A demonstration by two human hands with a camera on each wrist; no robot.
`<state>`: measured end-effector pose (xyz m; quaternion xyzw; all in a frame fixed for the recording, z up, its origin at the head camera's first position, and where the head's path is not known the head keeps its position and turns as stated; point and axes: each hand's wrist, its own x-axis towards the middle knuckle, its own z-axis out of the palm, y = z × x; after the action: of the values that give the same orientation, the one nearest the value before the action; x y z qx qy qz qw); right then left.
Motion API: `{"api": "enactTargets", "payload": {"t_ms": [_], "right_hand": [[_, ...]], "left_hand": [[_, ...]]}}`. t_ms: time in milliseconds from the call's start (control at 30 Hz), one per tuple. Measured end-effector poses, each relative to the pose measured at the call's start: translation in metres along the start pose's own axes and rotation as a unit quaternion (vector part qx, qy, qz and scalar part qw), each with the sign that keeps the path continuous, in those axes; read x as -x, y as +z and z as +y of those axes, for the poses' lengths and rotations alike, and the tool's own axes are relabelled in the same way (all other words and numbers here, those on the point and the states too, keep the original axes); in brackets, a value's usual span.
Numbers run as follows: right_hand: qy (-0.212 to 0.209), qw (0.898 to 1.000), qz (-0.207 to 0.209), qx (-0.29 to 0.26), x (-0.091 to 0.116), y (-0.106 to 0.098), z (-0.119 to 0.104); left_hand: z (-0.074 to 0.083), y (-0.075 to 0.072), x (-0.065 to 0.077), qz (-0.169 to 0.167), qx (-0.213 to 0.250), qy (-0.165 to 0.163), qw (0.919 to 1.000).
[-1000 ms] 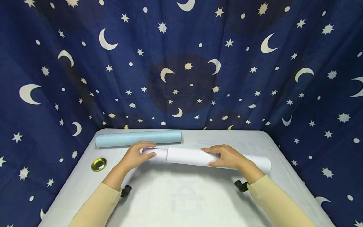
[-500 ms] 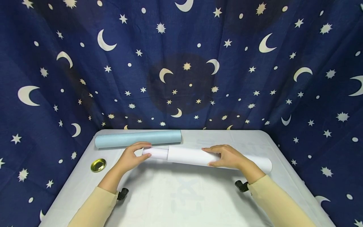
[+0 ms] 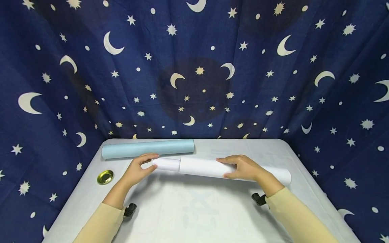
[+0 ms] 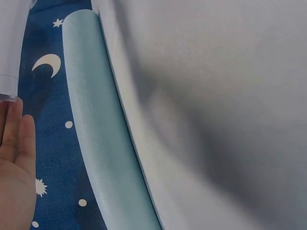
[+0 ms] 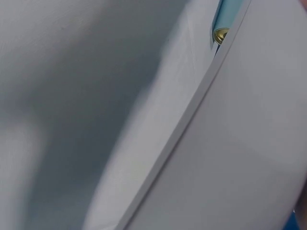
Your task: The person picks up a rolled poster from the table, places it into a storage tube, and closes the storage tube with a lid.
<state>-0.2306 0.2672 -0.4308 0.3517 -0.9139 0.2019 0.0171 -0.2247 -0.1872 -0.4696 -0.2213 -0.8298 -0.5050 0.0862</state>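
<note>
In the head view, a wide white paper roll (image 3: 197,166) lies across the table's middle, with a thinner white roll (image 3: 168,164) sticking out of its left end. My right hand (image 3: 244,167) grips the wide roll from above, thumb on the near side and fingers on the far side. At the thinner roll's outer end is my left hand (image 3: 136,168), its thumb and fingers parted around that end. The left wrist view shows its fingers (image 4: 27,139) extended up to the roll's end. A long edge of the wide roll (image 5: 249,134) fills the right wrist view.
Behind the left hand, a light blue roll (image 3: 149,149) lies along the back of the white table (image 3: 194,216). A round gold lid (image 3: 105,177) sits at the left. A dark blue curtain (image 3: 194,111) with moons and stars hangs behind and on both sides.
My left hand has slid leftward along the thinner roll to its end, baring more of it. The thinner roll stays about where it was. My right hand keeps its grip and place.
</note>
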Motion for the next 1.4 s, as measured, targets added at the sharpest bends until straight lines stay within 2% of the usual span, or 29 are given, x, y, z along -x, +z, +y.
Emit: {"api": "enactTargets", "payload": {"t_ms": [200, 400, 733, 967, 1100, 1267, 1400], "right_hand": [[-0.006, 1.0, 0.003, 0.001, 0.0, 0.001, 0.001], [-0.004, 1.0, 0.0, 0.002, 0.0, 0.001, 0.001], [-0.002, 1.0, 0.0, 0.004, 0.0, 0.002, 0.002], [-0.006, 1.0, 0.003, 0.005, -0.001, 0.002, 0.002], [-0.008, 1.0, 0.004, 0.002, -0.001, 0.002, 0.002], [-0.008, 1.0, 0.008, 0.0, 0.0, 0.003, 0.003], [-0.013, 1.0, 0.014, 0.001, 0.0, 0.005, 0.004]], "left_hand": [[-0.001, 0.003, 0.001, -0.002, 0.017, 0.004, 0.9998], [-0.001, 0.006, 0.001, -0.007, 0.007, -0.011, 0.9999], [0.005, 0.013, -0.002, -0.01, 0.004, -0.017, 0.9998], [0.042, 0.016, -0.001, -0.004, 0.024, -0.006, 0.9997], [0.042, 0.018, -0.003, -0.007, 0.035, 0.007, 0.9994], [0.043, 0.021, -0.004, -0.011, 0.038, -0.006, 0.9992], [0.031, 0.027, -0.006, -0.013, 0.035, -0.019, 0.9991]]}}
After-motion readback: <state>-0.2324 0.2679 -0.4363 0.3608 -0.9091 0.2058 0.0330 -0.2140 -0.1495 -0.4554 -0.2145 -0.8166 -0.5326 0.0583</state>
